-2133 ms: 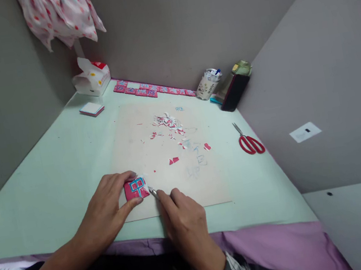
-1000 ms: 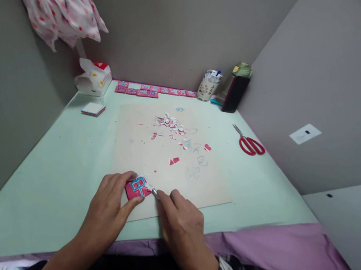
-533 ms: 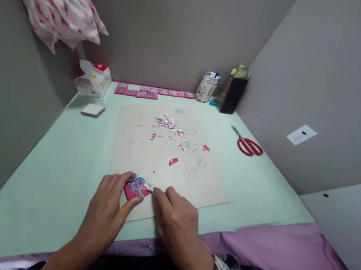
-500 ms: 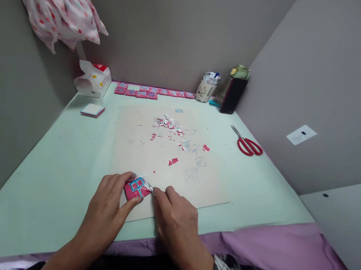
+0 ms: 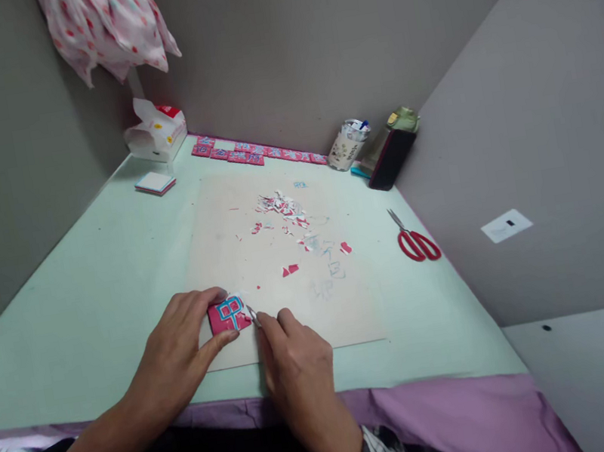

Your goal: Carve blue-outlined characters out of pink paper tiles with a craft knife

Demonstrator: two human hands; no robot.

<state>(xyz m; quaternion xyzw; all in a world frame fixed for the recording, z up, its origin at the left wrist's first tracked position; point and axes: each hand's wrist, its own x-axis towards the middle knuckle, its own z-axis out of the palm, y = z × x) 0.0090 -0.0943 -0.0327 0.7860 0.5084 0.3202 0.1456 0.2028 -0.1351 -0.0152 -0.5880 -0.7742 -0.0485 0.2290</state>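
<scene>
I see the left hand [image 5: 182, 344] pinch the card [image 5: 222, 319] by opposite edges, the right hand [image 5: 300, 360] grip a knife [image 5: 252, 314]. I judge the card light, stiff, best held there.

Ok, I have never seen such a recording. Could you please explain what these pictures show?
No machine here: a person works with bare hands, seen by one camera worn on their head. The left hand holds a pink card with a blue character. The right hand holds a thin silvery tool at the card's right edge; its kind is unclear. Underneath is a beige board with paper scraps. Red-handled scissors lie to the right on the green table; more pink cards lie at the back.
</scene>
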